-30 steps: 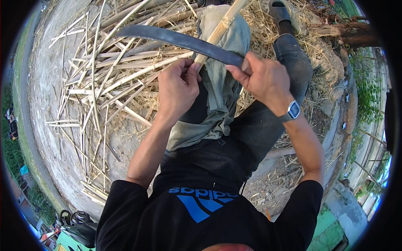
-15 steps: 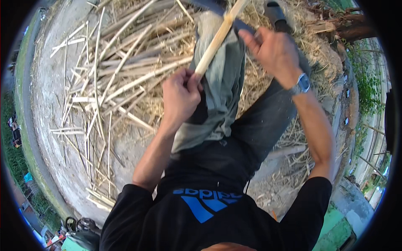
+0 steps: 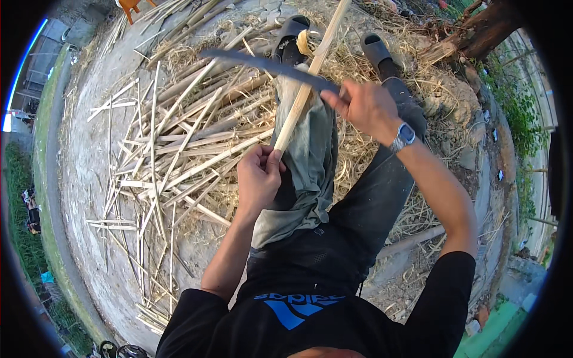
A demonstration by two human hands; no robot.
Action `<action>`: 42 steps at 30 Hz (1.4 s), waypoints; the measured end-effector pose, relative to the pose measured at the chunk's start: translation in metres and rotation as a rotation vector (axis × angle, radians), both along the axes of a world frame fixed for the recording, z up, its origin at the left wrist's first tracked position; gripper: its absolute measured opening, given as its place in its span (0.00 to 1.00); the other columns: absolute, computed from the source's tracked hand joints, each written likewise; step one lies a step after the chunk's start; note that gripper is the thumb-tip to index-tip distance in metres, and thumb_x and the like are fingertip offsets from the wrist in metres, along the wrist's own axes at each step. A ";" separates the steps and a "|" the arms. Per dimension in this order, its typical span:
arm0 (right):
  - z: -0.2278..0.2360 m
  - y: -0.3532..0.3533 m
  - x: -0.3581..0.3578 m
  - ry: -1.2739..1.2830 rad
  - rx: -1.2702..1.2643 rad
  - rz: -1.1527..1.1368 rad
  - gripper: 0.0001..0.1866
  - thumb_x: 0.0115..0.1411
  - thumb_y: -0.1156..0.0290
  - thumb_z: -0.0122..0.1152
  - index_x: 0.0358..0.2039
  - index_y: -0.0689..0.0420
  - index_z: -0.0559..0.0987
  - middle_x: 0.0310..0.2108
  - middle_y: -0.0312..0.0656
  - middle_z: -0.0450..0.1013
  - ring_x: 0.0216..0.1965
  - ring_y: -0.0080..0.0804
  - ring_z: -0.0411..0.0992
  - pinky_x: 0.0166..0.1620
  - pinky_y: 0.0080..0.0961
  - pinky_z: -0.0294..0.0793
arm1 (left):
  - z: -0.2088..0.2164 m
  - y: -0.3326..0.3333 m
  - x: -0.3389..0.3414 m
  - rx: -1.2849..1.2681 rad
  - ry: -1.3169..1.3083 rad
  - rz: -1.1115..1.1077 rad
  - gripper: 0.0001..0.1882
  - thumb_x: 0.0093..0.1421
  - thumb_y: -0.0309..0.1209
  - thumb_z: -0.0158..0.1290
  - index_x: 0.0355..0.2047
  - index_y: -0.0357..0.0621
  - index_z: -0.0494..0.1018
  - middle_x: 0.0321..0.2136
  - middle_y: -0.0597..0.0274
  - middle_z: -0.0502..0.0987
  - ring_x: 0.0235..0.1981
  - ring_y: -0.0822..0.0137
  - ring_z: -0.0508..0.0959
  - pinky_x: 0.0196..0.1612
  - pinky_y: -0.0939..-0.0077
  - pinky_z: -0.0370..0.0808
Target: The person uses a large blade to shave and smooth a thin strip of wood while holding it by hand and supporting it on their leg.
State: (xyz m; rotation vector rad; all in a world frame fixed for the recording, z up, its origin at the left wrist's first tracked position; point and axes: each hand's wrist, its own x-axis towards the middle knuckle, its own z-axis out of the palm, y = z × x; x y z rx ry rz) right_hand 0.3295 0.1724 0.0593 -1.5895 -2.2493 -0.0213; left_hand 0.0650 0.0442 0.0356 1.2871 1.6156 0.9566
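Note:
My left hand [image 3: 258,179] pinches the near end of a pale bamboo strip [image 3: 322,52] between thumb and fingers. The strip slants up and away across my left thigh, over a grey-green cloth [image 3: 307,170] draped there. In my right hand [image 3: 371,110] is the handle of a long machete [image 3: 250,61]. Its dark blade points left and crosses the strip part way along; whether the edge touches the strip I cannot tell. A curled shaving [image 3: 304,43] hangs beside the strip, beyond the blade.
Many bamboo strips [image 3: 156,140] lie crisscrossed on the ground to the left. Loose shavings [image 3: 358,161] spread around my legs. A rough tree trunk [image 3: 486,30] stands at far right, and part of an orange chair [image 3: 128,8] shows at far left.
My view has tilted, so more of the far ground shows. Along the strip, the machete now sits closer to my left hand, which keeps its grip. A shaving curl now stands apart from the blade.

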 end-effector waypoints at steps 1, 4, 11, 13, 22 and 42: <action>0.001 -0.016 -0.004 -0.063 0.015 0.113 0.40 0.66 0.28 0.45 0.24 0.54 0.80 0.09 0.38 0.70 0.12 0.36 0.73 0.17 0.39 0.73 | 0.002 -0.002 -0.005 -0.022 0.018 -0.007 0.08 0.70 0.27 0.55 0.34 0.34 0.76 0.19 0.65 0.79 0.17 0.79 0.71 0.22 0.79 0.66; 0.001 0.025 0.041 -0.146 -0.040 0.038 0.39 0.66 0.27 0.46 0.19 0.53 0.78 0.10 0.41 0.71 0.12 0.39 0.72 0.16 0.39 0.70 | -0.007 -0.028 -0.026 -0.057 0.057 -0.048 0.08 0.70 0.27 0.54 0.34 0.34 0.76 0.19 0.64 0.79 0.18 0.79 0.73 0.22 0.80 0.67; 0.033 0.079 0.038 -0.003 0.098 -0.174 0.38 0.67 0.31 0.49 0.21 0.56 0.76 0.09 0.39 0.67 0.12 0.39 0.70 0.19 0.38 0.69 | -0.007 -0.016 -0.026 -0.091 0.026 -0.036 0.08 0.70 0.26 0.53 0.33 0.34 0.76 0.19 0.64 0.78 0.18 0.79 0.73 0.23 0.80 0.67; 0.031 0.053 0.012 0.041 -0.020 -0.046 0.38 0.67 0.31 0.48 0.21 0.55 0.77 0.10 0.40 0.69 0.12 0.38 0.71 0.20 0.40 0.71 | -0.005 -0.016 -0.028 -0.087 -0.009 -0.029 0.08 0.70 0.26 0.54 0.33 0.34 0.76 0.19 0.64 0.78 0.18 0.79 0.73 0.23 0.79 0.67; -0.006 0.161 0.235 0.117 0.175 -0.799 0.48 0.69 0.30 0.37 0.17 0.63 0.81 0.13 0.52 0.73 0.20 0.50 0.78 0.32 0.47 0.76 | 0.001 -0.052 -0.068 -0.165 -0.036 -0.073 0.08 0.68 0.24 0.53 0.31 0.33 0.76 0.18 0.64 0.78 0.17 0.77 0.73 0.21 0.79 0.68; 0.074 -0.039 0.014 0.351 -0.251 -0.046 0.37 0.67 0.35 0.56 0.16 0.58 0.74 0.10 0.35 0.62 0.13 0.28 0.61 0.20 0.32 0.59 | -0.005 -0.056 -0.069 -0.341 -0.641 -0.017 0.19 0.75 0.42 0.47 0.36 0.37 0.72 0.15 0.68 0.65 0.09 0.79 0.56 0.12 0.81 0.51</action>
